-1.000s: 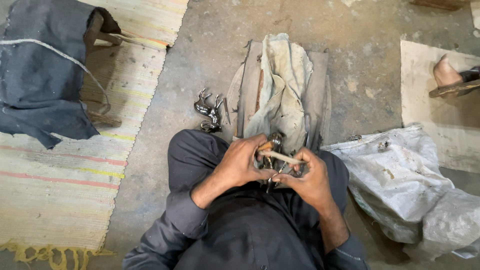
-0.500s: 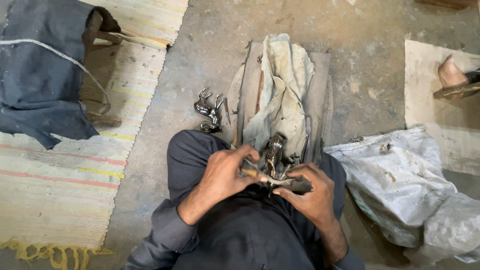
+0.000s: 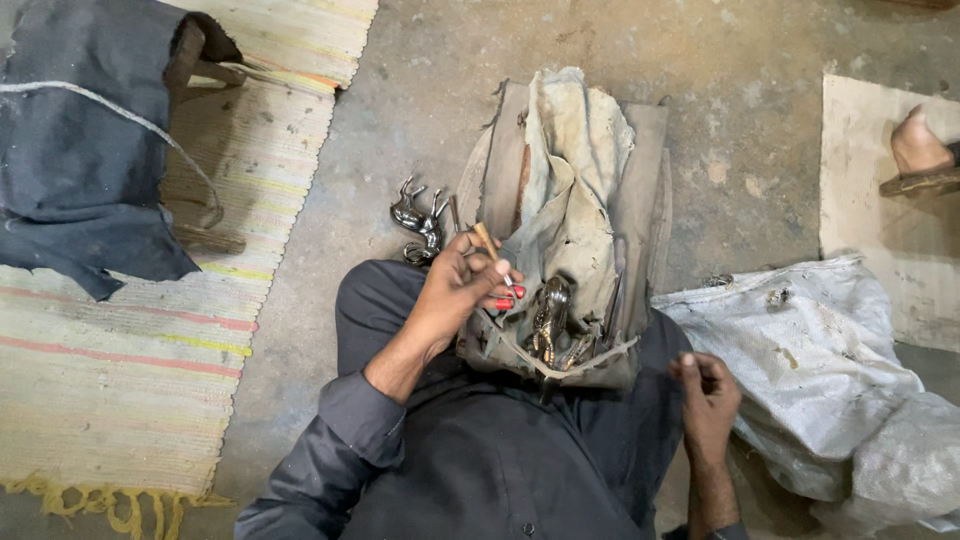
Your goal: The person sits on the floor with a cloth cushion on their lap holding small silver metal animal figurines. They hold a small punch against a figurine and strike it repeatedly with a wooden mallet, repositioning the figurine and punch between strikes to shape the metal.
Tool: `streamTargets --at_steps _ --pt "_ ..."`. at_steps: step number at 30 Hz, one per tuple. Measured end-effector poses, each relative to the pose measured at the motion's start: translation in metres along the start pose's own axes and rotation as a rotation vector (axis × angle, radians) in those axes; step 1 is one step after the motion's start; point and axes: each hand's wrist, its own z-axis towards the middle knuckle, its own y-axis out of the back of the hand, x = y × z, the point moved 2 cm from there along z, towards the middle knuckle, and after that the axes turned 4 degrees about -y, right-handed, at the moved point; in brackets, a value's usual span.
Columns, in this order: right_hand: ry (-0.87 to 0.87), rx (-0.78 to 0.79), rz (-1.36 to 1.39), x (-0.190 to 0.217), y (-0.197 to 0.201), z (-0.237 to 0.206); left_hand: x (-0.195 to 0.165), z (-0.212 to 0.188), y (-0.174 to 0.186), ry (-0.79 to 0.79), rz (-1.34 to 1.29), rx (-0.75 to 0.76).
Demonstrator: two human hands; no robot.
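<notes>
- Left hand [image 3: 462, 290] grips a thin tool [image 3: 492, 254] over the cloth [image 3: 570, 190].
- Right hand [image 3: 708, 400], loosely curled and holding nothing, rests beside the sack [image 3: 810, 360].
- A metal piece [image 3: 550, 318] lies on the cloth.

I see a mottled grey-brown concrete floor [image 3: 420, 110] carrying everything. At its left edge lies a woven mat [image 3: 110, 380], cream with thin stripes of red, yellow and green and a yellow fringe at the lower left corner. A dark blue-grey cloth [image 3: 70, 160] with one pale line across it covers the mat's upper left corner. My clothing [image 3: 470, 470] is plain dark charcoal. The rag [image 3: 570, 190] ahead is dirty beige over a grey-brown pad [image 3: 640, 200]. The small figurine [image 3: 418, 218] beside it is shiny silver metal. My left hand [image 3: 455, 290] holds a tan wooden stick [image 3: 492, 250]. Near the right edge the sack [image 3: 800, 360] is off-white with grey smudges.
</notes>
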Motion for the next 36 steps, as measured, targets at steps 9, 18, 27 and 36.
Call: streamTargets --at_steps 9,18,27,36 --pt "-0.473 0.028 -0.636 -0.035 0.009 -0.061 0.033 -0.006 -0.016 0.074 -0.226 -0.047" --pt "-0.424 0.472 -0.364 -0.04 -0.003 -0.074 0.025 -0.009 -0.027 -0.225 0.161 0.01" --pt "-0.792 -0.022 0.012 -0.042 0.042 -0.046 0.004 -0.02 -0.047 -0.361 0.511 0.118" --pt "-0.111 0.355 -0.164 0.04 0.07 0.043 -0.002 -0.025 -0.053 -0.468 0.578 0.139"
